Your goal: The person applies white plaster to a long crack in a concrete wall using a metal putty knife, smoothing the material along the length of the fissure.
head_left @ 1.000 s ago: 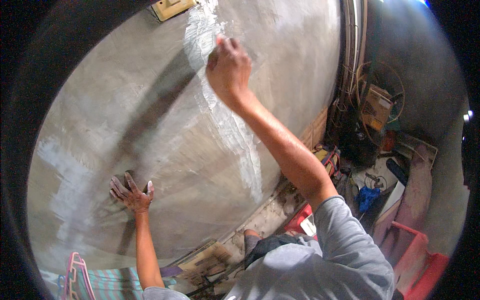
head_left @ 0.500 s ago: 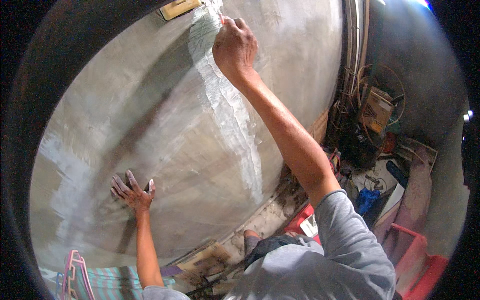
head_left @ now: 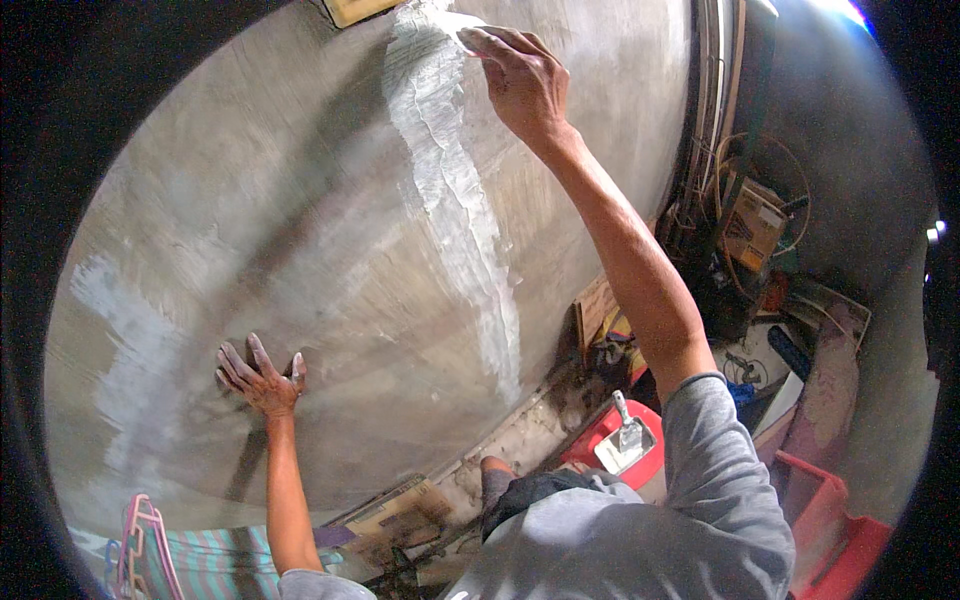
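Note:
My left hand (head_left: 262, 385) rests on the grey wall (head_left: 330, 290) with its fingers spread, whitish powder on the fingertips. High up, my right hand (head_left: 525, 85) is closed in a pinch on a thin putty spreader, mostly hidden by the fingers, at the right edge of the wet putty. That white putty band (head_left: 450, 200) runs down the wall from the top, ridged and uneven. A putty knife (head_left: 628, 428) lies across a white tray (head_left: 615, 458) of pale paste, low on the right.
The tray sits on a red stool (head_left: 652, 455). A red plastic bin (head_left: 825, 530) is at the lower right, and a cardboard box (head_left: 752, 222) with cables stands beyond. Pink hangers (head_left: 140, 545) and striped cloth (head_left: 215, 560) are at the lower left. Pipes (head_left: 712, 90) run up the corner.
My right hand has moved right and slightly down, from over the putty band to its right edge. My left hand stays on the wall. The tray and putty knife have come into fuller view.

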